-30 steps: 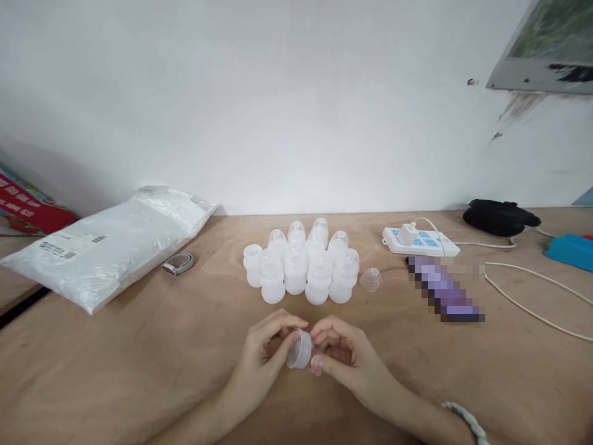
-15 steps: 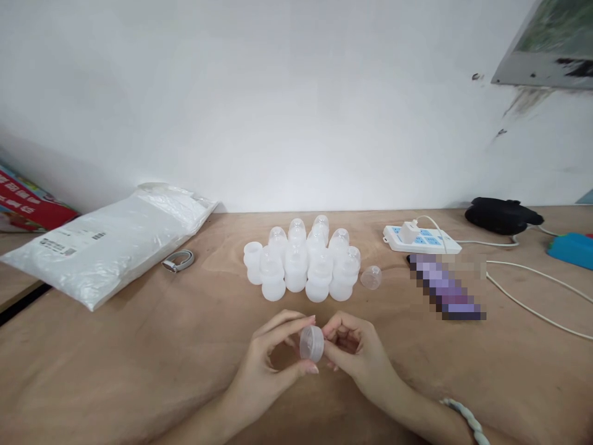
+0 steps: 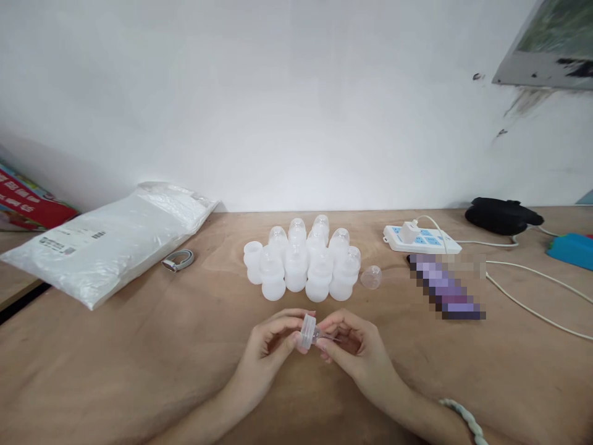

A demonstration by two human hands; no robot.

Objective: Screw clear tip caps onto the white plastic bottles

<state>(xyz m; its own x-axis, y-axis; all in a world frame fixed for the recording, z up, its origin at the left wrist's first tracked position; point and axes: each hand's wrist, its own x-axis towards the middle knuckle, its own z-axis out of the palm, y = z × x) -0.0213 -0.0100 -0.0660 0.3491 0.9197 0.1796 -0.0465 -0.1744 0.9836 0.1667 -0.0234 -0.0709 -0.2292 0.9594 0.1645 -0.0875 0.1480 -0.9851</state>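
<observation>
My left hand grips a clear bottle collar by its rim between thumb and fingers, turned on its side. From the collar's right face a transparent baby-bottle teat sticks out, and my right hand pinches it between thumb and forefinger. Beyond my hands several small white baby bottles with clear domed caps stand upright in a cluster. An open-topped bottle is at the cluster's left end. On the right a loose clear domed cap lies on the wooden table.
To the left are a white plastic mailing bag and a coiled grey watch strap. At the right lie a blurred phone, a white power strip with cables, a black case and a blue object. A wall stands behind.
The collar has turned so its edge now faces me, and the teat shows on its right side. My left fingers have closed in nearer around the rim. The bottles have stayed put.
</observation>
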